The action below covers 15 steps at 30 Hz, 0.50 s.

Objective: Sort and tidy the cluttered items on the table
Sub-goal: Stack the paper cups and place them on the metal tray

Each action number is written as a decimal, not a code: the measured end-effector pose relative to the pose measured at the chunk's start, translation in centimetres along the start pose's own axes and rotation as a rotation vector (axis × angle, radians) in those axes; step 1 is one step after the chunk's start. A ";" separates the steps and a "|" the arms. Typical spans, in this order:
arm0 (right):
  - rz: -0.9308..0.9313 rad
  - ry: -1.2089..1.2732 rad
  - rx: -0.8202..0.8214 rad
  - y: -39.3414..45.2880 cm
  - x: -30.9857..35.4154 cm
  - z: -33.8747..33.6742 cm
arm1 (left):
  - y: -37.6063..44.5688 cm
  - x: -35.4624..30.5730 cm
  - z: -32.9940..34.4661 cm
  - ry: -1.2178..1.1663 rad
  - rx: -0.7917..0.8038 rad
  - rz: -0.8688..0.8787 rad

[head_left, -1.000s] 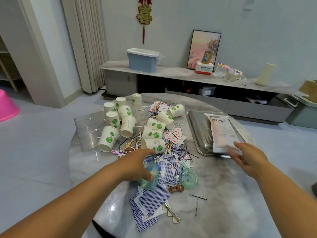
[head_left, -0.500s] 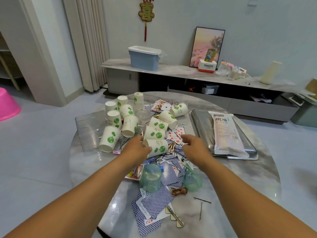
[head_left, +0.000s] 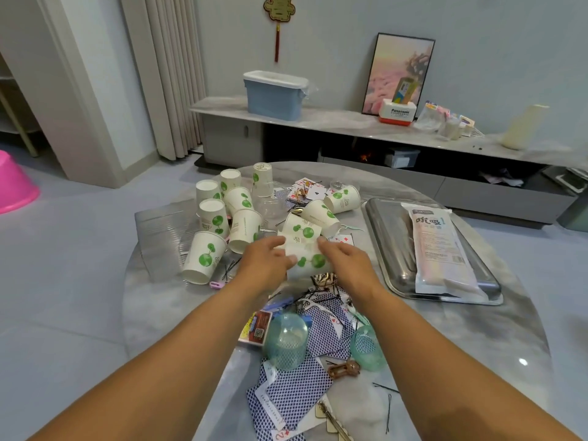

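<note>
Both hands met over the middle of the round table, at the near edge of the heap of paper cups. The left hand and the right hand closed from either side on a paper cup that lay on its side, its long axis running roughly left to right between the two palms. The left fingers curled round one end of the cup; the right thumb and fingers pinched the other end. A second paper cup lay just behind the first, touching it or perhaps partly nested with it; the view was too crowded there to tell which.

Neither hand was nearer than the other. The cup sat straight ahead of the person, beyond the scattered playing cards and the two mesh cups, and well to the left of the metal tray. More paper cups stood or leaned further left and behind, so any stacking would probably call for a move away and leftward.
</note>
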State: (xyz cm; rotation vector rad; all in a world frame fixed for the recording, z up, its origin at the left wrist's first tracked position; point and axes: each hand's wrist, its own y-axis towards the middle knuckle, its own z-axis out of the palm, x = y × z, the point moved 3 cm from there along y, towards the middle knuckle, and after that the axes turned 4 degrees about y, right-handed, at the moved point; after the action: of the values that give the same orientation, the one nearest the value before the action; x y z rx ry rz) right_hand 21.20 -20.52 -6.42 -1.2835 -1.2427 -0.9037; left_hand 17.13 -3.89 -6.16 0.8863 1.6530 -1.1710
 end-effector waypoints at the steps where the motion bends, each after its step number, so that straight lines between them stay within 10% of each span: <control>1: 0.020 0.025 -0.032 0.3 0.2 -0.3 | 0.0 -0.7 0.3 -0.020 0.028 0.027; 15: 0.149 0.158 -0.464 3.8 -2.4 -4.6 | 3.5 0.5 1.3 0.203 -0.276 0.143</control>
State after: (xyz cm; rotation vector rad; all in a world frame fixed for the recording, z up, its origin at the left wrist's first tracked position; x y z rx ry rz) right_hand 25.23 -24.89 -8.92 -1.6062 -0.8258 -1.2029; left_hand 20.49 -4.03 -7.88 0.9515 1.8278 -0.7533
